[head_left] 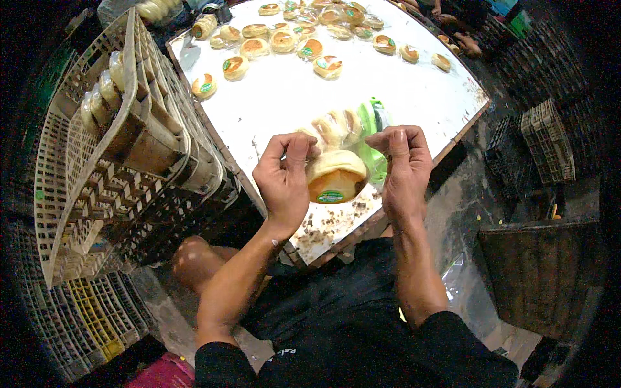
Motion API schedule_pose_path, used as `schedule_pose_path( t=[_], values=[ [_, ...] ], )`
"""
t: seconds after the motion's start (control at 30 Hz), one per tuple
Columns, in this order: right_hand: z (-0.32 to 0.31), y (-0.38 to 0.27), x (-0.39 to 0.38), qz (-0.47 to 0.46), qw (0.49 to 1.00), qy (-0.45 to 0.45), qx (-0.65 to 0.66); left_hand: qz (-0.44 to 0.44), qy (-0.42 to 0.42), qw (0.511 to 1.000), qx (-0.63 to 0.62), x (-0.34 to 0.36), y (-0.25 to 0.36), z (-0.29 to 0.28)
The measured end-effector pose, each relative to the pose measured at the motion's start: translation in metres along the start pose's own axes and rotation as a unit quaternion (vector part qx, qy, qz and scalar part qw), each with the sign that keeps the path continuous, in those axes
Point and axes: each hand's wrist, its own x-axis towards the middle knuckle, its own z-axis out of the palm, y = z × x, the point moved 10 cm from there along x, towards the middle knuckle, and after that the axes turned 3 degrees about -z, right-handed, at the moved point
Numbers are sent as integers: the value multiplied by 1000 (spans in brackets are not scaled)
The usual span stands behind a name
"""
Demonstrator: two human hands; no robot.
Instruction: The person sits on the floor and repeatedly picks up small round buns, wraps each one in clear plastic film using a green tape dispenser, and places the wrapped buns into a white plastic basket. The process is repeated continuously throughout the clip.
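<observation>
A round golden-topped bun [335, 178] with a green label hangs between my hands near the table's front corner, seemingly in a thin clear plastic bag. My left hand [284, 178] is closed in a pinch at the bag's left side. On the right, my right hand [404, 168] pinches the other side, thumb pressed to fingers. The film itself is faint, and its edges at my fingertips are hard to see. Just behind the bun lie several pale buns [336, 126]. A bright green plastic packet [370, 119] lies beside them, partly behind my right hand.
Several bagged buns [283, 42] lie across the far part of the white table [272, 110]. A tall plastic crate [155, 149] holding wrapped buns stands close on the left. More crates [546, 139] are stacked at the right. Another person's hand [467, 44] shows at the far right.
</observation>
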Motion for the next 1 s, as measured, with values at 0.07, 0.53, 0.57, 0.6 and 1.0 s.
schedule_pose_path(
  t=[0.07,0.53,0.57,0.6,1.0],
  values=[
    [13,-2,-5,11,998,-33,58,-78,20,997,-16,1,-15,-5],
    [51,-20,-9,-128,982,-17,-140,-261,-103,956,-90,7,-39,16],
    [52,-31,-19,-211,949,6,-233,-276,-93,948,-126,8,-41,14],
    [73,-42,-29,-327,886,-93,-317,-286,-68,944,-149,8,-42,11],
    [82,-13,-15,-140,957,-178,-182,-93,-171,975,-104,18,-26,4]
  ],
)
